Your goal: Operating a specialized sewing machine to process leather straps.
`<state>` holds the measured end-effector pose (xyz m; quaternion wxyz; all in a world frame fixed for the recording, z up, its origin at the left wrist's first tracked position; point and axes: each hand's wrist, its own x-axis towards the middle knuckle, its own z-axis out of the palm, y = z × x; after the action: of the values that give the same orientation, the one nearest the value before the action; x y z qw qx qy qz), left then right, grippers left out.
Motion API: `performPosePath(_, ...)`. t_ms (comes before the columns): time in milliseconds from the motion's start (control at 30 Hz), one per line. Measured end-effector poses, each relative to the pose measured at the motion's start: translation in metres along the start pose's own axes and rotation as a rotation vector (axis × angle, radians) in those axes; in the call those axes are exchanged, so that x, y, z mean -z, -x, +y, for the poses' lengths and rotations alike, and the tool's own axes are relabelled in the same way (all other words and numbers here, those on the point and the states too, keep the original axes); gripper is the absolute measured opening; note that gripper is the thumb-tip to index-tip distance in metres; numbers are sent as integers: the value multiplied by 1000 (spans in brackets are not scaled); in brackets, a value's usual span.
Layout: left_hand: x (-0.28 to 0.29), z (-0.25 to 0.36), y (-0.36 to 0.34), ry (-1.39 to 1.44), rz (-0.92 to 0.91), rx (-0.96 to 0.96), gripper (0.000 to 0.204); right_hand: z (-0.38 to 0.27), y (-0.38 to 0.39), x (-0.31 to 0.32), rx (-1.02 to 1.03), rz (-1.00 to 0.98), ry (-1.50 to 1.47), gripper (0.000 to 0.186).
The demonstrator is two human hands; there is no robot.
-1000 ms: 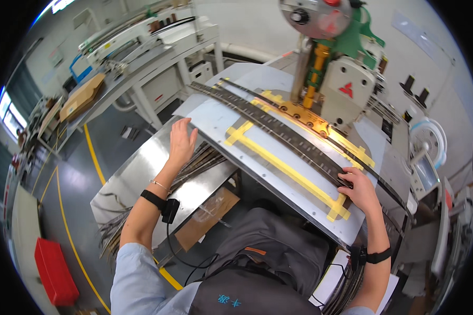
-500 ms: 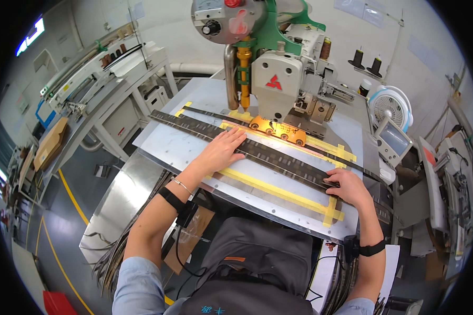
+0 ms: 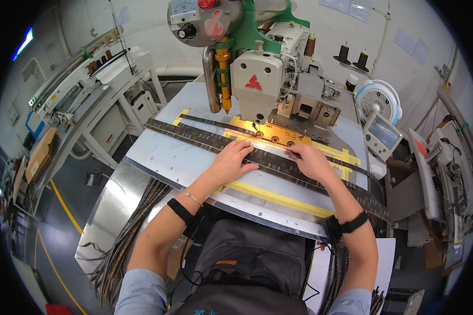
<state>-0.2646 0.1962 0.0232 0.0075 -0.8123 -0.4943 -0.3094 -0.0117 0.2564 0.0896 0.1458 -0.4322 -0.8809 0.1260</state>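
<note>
A long dark strip with lighter patches (image 3: 189, 135) lies slantwise over the pale work plate (image 3: 165, 152) of a sewing machine (image 3: 256, 79). My left hand (image 3: 230, 164) rests flat on this strip, fingers stretched forward and thumb apart. To its right, my right hand (image 3: 309, 161) has its fingers bent together by the front edge of a lit brass-coloured plate (image 3: 276, 131) under the machine head. What those fingertips pinch is too small to make out. A narrower dark strip (image 3: 207, 121) runs behind, toward the brass plate.
Yellow tape (image 3: 273, 195) marks the work plate. A bundle of dark strips (image 3: 126, 236) hangs at the left. At the right stand a control screen (image 3: 382, 131) and a white-and-blue fan (image 3: 377, 102). Another machine table (image 3: 97, 100) is at the far left.
My right hand has moved left and away from me, from the right part of the long strip to the brass plate. My left hand stays on the strip. The whole view has shifted slightly.
</note>
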Motion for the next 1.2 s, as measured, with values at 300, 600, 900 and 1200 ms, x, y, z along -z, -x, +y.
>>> performPosePath(300,-1,-3,0,109,32,49,55,-23,-92,-71,-66,170,-30,24)
performPosePath(600,-2,-2,3,107,99,56,57,-12,-87,-76,-29,205,-4,21)
performPosePath(900,-2,-2,3,109,64,88,56,-14,-62,-63,-14,146,-20,19)
performPosePath(1200,-1,2,4,49,74,82,54,-2,-29,-47,-49,131,-216,17)
